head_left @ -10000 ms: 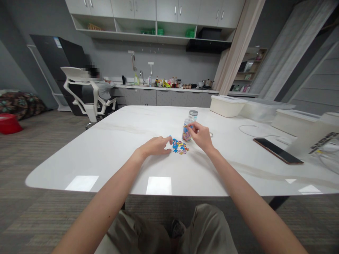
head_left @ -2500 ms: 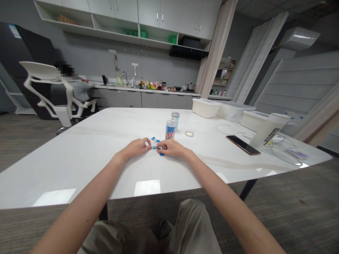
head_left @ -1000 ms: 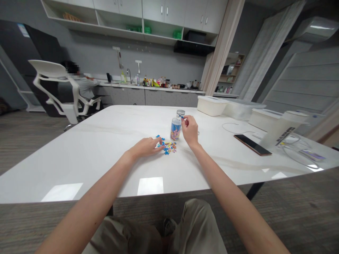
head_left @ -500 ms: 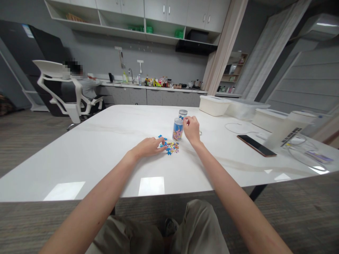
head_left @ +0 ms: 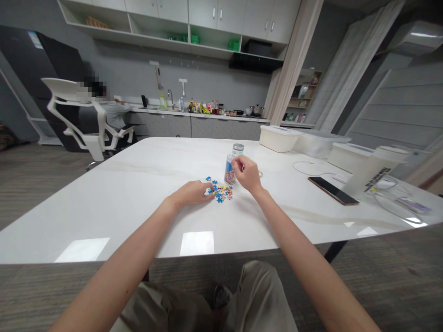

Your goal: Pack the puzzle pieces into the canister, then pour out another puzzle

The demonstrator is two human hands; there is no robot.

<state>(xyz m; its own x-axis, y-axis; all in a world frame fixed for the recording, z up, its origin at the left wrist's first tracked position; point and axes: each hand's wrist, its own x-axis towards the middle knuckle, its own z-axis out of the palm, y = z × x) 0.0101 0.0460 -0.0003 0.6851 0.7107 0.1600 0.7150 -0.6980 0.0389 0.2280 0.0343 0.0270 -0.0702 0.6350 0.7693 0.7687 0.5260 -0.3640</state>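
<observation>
Beside a loose heap of small jigsaw puzzle pieces [head_left: 224,192], blue, yellow and pink, my left hand [head_left: 192,192] rests on the white table. Its thumb and index finger are curved but apart, with pieces at the fingertips. My right hand [head_left: 247,173] is raised at the near right side of a clear can [head_left: 229,170] showing blue and pink colours. Its fingers are curled together in front of the can's upper part; anything between them is hidden. A jar with a silver lid [head_left: 238,147] stands just behind the can, mostly covered.
A black-screened phone [head_left: 332,190] and a pale tumbler [head_left: 375,173] are on the table's right. White storage boxes [head_left: 278,139] line the far right, with cables in front. A person sits on a white-framed chair [head_left: 95,147] at the back left.
My right hand has lowered slightly from above the can; the blue puzzle piece at its fingertips no longer shows. My left thumb and finger have curled a little at the heap.
</observation>
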